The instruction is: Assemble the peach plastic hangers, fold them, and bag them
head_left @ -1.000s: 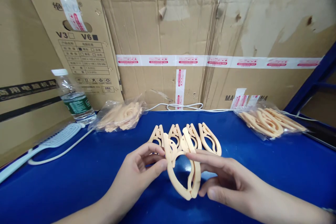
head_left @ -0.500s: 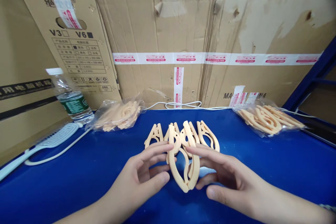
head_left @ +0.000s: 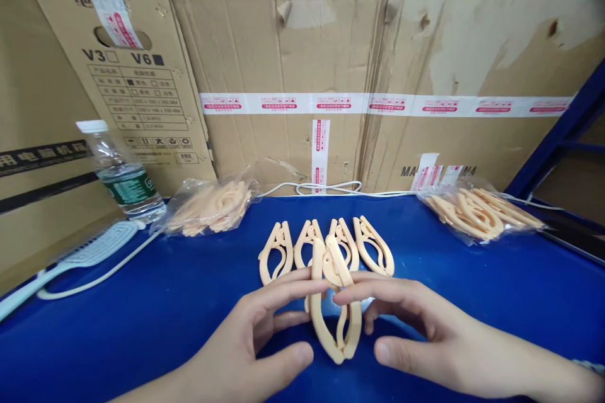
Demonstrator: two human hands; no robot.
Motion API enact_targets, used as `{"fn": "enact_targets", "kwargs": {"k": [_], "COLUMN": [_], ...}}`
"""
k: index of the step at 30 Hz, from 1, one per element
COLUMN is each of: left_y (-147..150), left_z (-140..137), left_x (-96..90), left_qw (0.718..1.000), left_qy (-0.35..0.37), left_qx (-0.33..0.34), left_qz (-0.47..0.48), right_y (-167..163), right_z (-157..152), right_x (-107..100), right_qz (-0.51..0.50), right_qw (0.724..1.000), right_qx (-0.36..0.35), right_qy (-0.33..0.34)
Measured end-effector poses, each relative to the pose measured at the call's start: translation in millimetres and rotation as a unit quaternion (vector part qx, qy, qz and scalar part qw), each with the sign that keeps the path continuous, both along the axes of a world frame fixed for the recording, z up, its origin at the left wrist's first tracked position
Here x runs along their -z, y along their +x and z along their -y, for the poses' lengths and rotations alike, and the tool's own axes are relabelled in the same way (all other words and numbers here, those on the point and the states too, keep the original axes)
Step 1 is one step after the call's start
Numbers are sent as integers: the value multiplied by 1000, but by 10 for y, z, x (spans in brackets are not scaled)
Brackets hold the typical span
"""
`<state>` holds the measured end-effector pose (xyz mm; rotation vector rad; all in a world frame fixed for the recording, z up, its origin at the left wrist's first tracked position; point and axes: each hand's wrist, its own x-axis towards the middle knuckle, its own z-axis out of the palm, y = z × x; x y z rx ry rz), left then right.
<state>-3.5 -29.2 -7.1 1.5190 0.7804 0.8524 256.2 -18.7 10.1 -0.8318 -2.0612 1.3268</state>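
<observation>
A beige folding hanger [head_left: 323,327], folded closed, is between my two hands near the middle of the blue table. My left hand [head_left: 269,327] has its index finger laid across the hanger's left arm, other fingers behind it and the thumb apart. On the right arm rest the fingertips of my right hand [head_left: 416,327], its thumb also clear of the plastic. Whether the hanger touches the tabletop I cannot tell. Behind it lies a row of several similar folded hangers [head_left: 373,245], partly covered by the held one.
Clear bags of beige hanger parts lie at the back left [head_left: 210,208] and back right [head_left: 477,211]. A water bottle [head_left: 127,182] and a pale blue hairbrush [head_left: 101,245] are at the left. A white cable [head_left: 331,189] runs along the cardboard [head_left: 265,151] behind.
The folding hanger and both hands have come slightly toward me and lower in view. More of the row of hangers behind now shows.
</observation>
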Motion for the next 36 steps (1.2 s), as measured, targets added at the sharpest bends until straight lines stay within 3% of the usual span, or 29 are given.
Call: {"fn": "enact_targets", "kwargs": {"k": [5, 8, 10, 13, 16, 22, 27, 31, 36], "left_y": [-72, -71, -58, -43, -37, -33, -37, -62, -91], "left_z": [18, 2, -3, 3, 7, -16, -33, -56, -82], "left_x": [47, 68, 78, 102, 126, 100, 110, 143, 147], "left_qw": [996, 991, 987, 983, 980, 970, 910, 846, 775], "left_qy": [32, 56, 52, 54, 76, 135, 289, 412, 486], "left_qx": [-43, -111, -147, -162, -171, -175, -203, -143, -134], "left_qz": [-70, -59, -50, -62, -68, -106, -216, -305, -380], "right_y": [60, 214, 372, 599, 715, 737, 719, 713, 700], "right_z": [-67, -247, -410, -627, -735, -694, -586, -526, -480], "right_x": [-55, -166, -229, -242, -183, -127, -167, -200, -188], "right_qz": [-5, 6, 30, 129, 235, 333, 413, 436, 463], "right_qw": [1000, 992, 976, 948, 926, 907, 883, 872, 852], "right_qx": [29, 122, 205, 274, 270, 176, 153, 152, 150], "right_qy": [-4, 13, 63, 100, 120, 190, 166, 164, 194]}}
